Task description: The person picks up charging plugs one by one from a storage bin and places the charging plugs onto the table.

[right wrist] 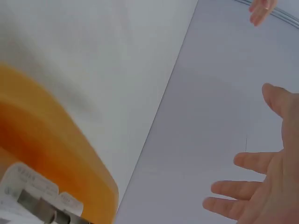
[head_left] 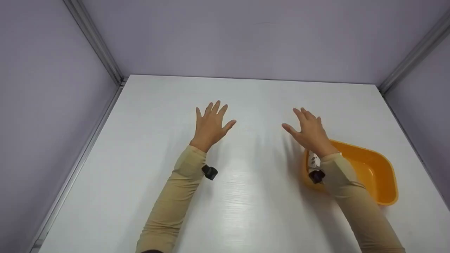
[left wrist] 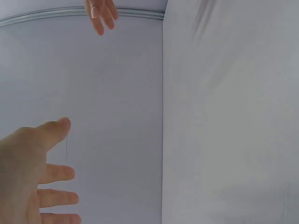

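My left hand [head_left: 210,127] is held out over the white table [head_left: 239,182], fingers spread and straight, with nothing in it. To the right, my right hand [head_left: 310,134] is also stretched out with its fingers apart and holds nothing. Below the right wrist stands an orange plastic basin [head_left: 381,172], partly covered by the forearm in the head view. Inside its left end lies a white thing with dark marks [head_left: 313,161]; the right wrist view shows it as a white piece with small print [right wrist: 32,186] beside a dark metallic part [right wrist: 39,207].
A pale back wall [head_left: 228,42] and side walls [head_left: 38,105] with metal rails [head_left: 102,42] enclose the table. Small black cameras [head_left: 210,172] sit on both wrists, over tan sleeves.
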`<control>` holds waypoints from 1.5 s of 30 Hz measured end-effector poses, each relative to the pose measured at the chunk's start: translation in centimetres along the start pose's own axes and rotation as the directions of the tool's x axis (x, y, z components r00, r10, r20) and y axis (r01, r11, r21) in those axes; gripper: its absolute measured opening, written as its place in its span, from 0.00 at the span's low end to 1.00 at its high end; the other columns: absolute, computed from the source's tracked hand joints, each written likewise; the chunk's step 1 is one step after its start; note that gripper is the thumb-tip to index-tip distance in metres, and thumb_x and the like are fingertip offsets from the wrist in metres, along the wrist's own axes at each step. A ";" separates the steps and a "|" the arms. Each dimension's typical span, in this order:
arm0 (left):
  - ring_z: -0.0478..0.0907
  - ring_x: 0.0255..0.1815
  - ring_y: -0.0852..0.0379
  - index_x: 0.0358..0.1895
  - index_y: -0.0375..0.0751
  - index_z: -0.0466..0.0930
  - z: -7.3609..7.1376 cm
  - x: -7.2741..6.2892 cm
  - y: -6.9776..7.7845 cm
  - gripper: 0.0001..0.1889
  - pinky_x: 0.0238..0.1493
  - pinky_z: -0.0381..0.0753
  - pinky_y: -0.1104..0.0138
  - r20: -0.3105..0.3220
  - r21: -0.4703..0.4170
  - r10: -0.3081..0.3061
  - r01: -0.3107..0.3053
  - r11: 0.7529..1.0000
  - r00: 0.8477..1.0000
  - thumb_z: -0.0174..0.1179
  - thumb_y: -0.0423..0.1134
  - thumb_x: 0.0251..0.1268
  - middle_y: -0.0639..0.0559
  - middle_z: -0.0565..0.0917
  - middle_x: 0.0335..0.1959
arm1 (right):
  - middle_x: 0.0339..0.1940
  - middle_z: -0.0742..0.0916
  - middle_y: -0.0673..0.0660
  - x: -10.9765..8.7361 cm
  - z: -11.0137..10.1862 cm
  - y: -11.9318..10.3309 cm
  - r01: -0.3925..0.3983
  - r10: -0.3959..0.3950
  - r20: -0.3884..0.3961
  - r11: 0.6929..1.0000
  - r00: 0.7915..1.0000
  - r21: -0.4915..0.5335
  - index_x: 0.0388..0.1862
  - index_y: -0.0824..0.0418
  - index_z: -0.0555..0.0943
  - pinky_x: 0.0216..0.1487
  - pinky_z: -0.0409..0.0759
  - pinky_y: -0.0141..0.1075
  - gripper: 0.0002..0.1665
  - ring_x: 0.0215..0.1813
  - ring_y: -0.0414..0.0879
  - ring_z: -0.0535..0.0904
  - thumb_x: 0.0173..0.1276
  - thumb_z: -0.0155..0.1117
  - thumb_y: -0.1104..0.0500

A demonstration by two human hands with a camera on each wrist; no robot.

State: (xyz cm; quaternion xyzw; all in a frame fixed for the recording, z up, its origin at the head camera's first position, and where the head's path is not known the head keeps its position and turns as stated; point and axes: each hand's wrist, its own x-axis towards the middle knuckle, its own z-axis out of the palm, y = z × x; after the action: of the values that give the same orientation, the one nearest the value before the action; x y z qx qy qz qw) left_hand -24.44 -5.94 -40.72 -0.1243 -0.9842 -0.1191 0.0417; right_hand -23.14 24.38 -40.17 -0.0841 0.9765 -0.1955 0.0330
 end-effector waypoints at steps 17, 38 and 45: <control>0.79 0.60 0.42 0.64 0.40 0.73 2.2 -2.9 -0.5 0.25 0.63 0.75 0.43 0.013 -0.056 0.056 -0.055 0.997 0.998 0.57 0.49 0.68 0.41 0.80 0.61 | 0.72 0.62 0.78 -6.6 -4.2 8.9 -0.144 0.141 0.038 0.987 0.989 0.075 0.74 0.69 0.55 0.69 0.57 0.69 0.48 0.72 0.76 0.55 0.71 0.50 0.36; 0.80 0.58 0.43 0.62 0.38 0.75 3.9 -3.4 -0.2 0.24 0.59 0.78 0.48 0.007 -0.106 0.126 -0.125 0.986 0.992 0.58 0.48 0.67 0.41 0.82 0.59 | 0.68 0.54 0.88 -16.4 -3.9 19.7 -0.552 0.559 -0.025 0.824 0.829 0.130 0.71 0.84 0.36 0.67 0.59 0.69 0.54 0.67 0.82 0.53 0.75 0.42 0.40; 0.80 0.58 0.43 0.61 0.37 0.75 3.9 -3.8 0.0 0.24 0.58 0.79 0.48 0.002 -0.110 0.146 -0.144 0.983 0.989 0.58 0.47 0.67 0.41 0.82 0.59 | 0.70 0.59 0.83 -17.8 -2.0 21.4 -0.576 0.583 0.086 0.751 0.808 0.322 0.74 0.78 0.42 0.45 0.84 0.32 0.49 0.54 0.57 0.78 0.75 0.37 0.39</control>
State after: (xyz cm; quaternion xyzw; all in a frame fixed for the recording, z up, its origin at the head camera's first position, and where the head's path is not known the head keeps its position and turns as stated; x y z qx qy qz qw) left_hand -20.99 -5.87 -44.90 -0.1983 -0.9647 -0.1690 0.0383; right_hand -9.08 47.80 -46.04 0.2315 0.9071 -0.3383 0.0957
